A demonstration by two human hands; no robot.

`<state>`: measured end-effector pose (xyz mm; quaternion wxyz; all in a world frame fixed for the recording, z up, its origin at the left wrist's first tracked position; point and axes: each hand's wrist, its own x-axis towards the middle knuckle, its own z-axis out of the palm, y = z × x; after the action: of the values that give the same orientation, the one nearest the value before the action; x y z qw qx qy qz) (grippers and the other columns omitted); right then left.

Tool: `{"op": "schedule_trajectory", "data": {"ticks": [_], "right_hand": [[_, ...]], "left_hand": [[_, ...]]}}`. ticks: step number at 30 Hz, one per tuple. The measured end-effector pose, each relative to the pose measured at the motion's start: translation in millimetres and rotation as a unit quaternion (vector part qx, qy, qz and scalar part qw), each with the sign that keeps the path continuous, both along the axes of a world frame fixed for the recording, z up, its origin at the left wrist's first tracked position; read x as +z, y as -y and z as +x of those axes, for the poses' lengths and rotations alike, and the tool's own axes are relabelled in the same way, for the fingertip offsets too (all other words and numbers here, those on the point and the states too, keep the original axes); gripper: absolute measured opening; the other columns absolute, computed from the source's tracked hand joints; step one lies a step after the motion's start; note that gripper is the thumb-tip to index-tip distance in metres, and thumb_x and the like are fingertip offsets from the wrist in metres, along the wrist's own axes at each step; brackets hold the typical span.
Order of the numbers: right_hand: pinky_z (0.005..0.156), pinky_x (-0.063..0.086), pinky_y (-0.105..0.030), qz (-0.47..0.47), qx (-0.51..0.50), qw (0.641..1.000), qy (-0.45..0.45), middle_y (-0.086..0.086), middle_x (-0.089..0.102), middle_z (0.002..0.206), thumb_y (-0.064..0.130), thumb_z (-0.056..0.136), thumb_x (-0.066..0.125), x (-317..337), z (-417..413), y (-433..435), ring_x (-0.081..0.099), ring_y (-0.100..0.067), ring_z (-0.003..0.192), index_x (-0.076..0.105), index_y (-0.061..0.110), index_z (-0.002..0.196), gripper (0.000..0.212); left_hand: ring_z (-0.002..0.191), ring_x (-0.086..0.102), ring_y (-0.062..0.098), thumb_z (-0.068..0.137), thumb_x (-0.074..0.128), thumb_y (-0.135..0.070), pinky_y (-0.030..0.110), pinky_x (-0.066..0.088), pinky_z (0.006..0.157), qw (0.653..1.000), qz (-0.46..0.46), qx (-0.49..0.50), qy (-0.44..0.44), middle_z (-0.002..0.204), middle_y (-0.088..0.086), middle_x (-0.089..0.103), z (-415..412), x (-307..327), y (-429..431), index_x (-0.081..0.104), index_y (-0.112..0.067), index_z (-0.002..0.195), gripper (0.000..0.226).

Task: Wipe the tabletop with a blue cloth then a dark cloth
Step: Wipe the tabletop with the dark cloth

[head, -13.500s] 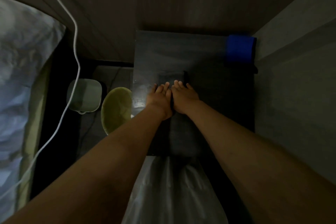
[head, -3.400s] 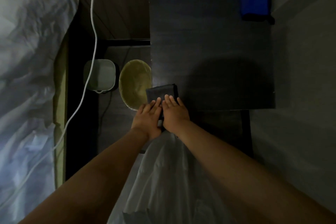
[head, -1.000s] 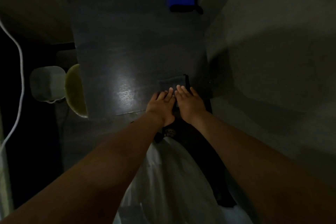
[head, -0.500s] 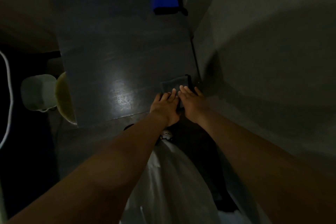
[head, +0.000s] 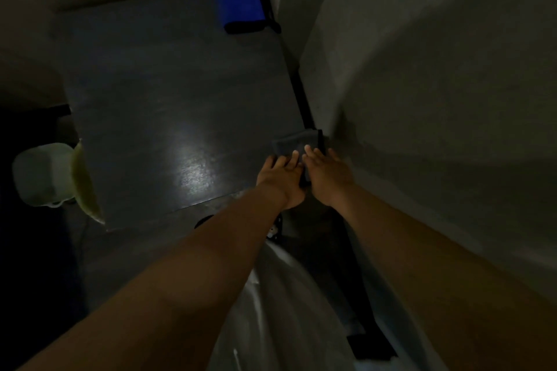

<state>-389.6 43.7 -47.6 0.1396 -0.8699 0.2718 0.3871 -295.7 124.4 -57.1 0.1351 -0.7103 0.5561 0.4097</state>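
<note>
Pressing the dark cloth (head: 294, 143) on the bench's (head: 180, 84) near right corner under my flat left hand (head: 281, 181) and right hand (head: 328, 175), I'm likely mid second wipe; next, push toward the blue cloth (head: 239, 1).

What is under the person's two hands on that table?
A folded dark cloth lies on the tabletop by the wall. The left hand and right hand press on its near part, so that part and the tabletop beneath are hidden.
</note>
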Motion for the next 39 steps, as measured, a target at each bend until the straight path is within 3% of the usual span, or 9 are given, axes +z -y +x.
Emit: {"op": "schedule_trajectory", "data": {"ticks": [12, 19, 25, 39], "right_hand": [[0.122, -0.004, -0.037, -0.008, 0.008, 1.0, -0.01, -0.008, -0.012, 0.162, 0.041, 0.098, 0.041, -5, -3, -4, -0.009, -0.02, 0.151, -0.002, 0.008, 0.155, 0.078], [0.121, -0.004, -0.038, -0.019, -0.001, 1.0, 0.008, -0.007, -0.008, 0.163, 0.028, 0.102, 0.039, -6, 29, 11, -0.006, -0.02, 0.151, 0.001, 0.009, 0.155, 0.068], [0.121, -0.003, -0.037, -0.012, -0.006, 1.0, 0.019, -0.006, -0.007, 0.163, 0.03, 0.1, 0.043, -3, 48, 26, -0.005, -0.019, 0.151, 0.003, 0.01, 0.155, 0.071], [0.123, -0.004, -0.037, -0.025, 0.0, 1.0, 0.014, -0.005, -0.009, 0.163, 0.026, 0.103, 0.033, -4, 94, 56, -0.006, -0.019, 0.151, 0.001, 0.011, 0.155, 0.063]], "left_hand": [[0.148, -0.001, 0.021, 0.096, 0.033, -0.055, 0.039, -0.002, 0.12, 1.0, -0.013, -0.017, 0.007, 0.161, 0.002, -0.012, -2, 6, 1, -0.004, -0.018, 0.154, 0.078], [0.148, 0.002, 0.02, 0.092, 0.036, -0.062, 0.04, -0.001, 0.12, 0.999, -0.015, -0.009, 0.034, 0.162, -0.001, -0.004, 30, 5, 21, 0.001, -0.022, 0.155, 0.082], [0.148, 0.003, 0.021, 0.092, 0.036, -0.062, 0.04, -0.001, 0.12, 0.999, -0.023, 0.006, 0.035, 0.162, 0.0, -0.004, 46, 6, 31, 0.0, -0.021, 0.155, 0.084], [0.147, 0.006, 0.021, 0.093, 0.036, -0.059, 0.038, -0.001, 0.118, 0.996, -0.051, 0.038, 0.058, 0.162, 0.001, -0.001, 84, 8, 59, 0.001, -0.019, 0.155, 0.081]]}}
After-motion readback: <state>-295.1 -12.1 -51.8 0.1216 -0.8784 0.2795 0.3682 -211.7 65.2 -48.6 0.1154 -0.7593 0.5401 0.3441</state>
